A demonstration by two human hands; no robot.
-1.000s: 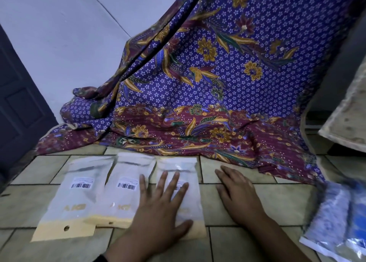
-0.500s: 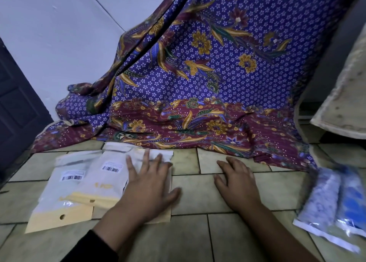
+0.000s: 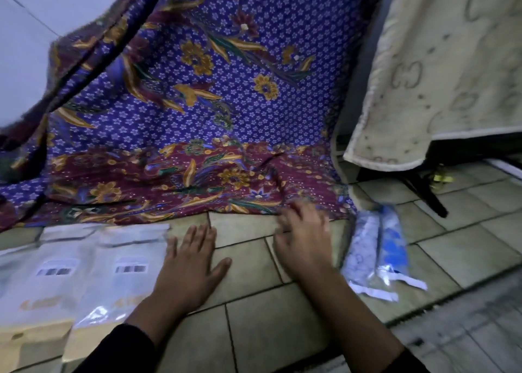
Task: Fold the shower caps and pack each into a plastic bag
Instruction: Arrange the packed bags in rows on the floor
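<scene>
Two clear plastic bags (image 3: 364, 248) stuffed with blue-and-white patterned shower caps (image 3: 393, 244) lie side by side on the pale tiled floor (image 3: 254, 316), just right of the right hand (image 3: 303, 245). That hand's fingers are blurred at the hem of the purple floral batik cloth (image 3: 226, 104); whether they are spread or pinching cannot be told. The left hand (image 3: 192, 268) lies flat on the tiles, fingers straight and slightly spread, just beside flat white barcode-labelled pouches (image 3: 127, 274).
</scene>
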